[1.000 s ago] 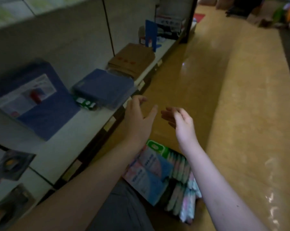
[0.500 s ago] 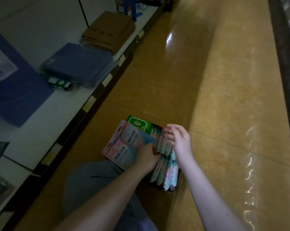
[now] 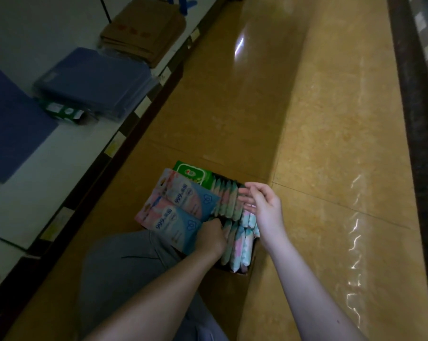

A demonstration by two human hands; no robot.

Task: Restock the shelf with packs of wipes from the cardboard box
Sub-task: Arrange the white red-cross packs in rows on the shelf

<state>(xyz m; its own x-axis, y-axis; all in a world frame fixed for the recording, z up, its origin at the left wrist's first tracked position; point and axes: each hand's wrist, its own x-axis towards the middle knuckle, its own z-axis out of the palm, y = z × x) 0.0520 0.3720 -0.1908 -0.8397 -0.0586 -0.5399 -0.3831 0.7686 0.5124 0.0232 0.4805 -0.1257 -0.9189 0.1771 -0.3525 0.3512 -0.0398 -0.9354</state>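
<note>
Crowding the cardboard box, glossy upright wipe packs, left hand fingers buried, grip unclear, right hand fingers loosely apart, flat blue folders on shelf.

hands: 2
pink-blue wipe packs: 2
green pack: 1
upright packs: too many, cannot count

Pretty dim overall, with the shelf side in shadow. Glare streaks on the glossy floor; wide-angle bending and softness toward the edges.
</note>
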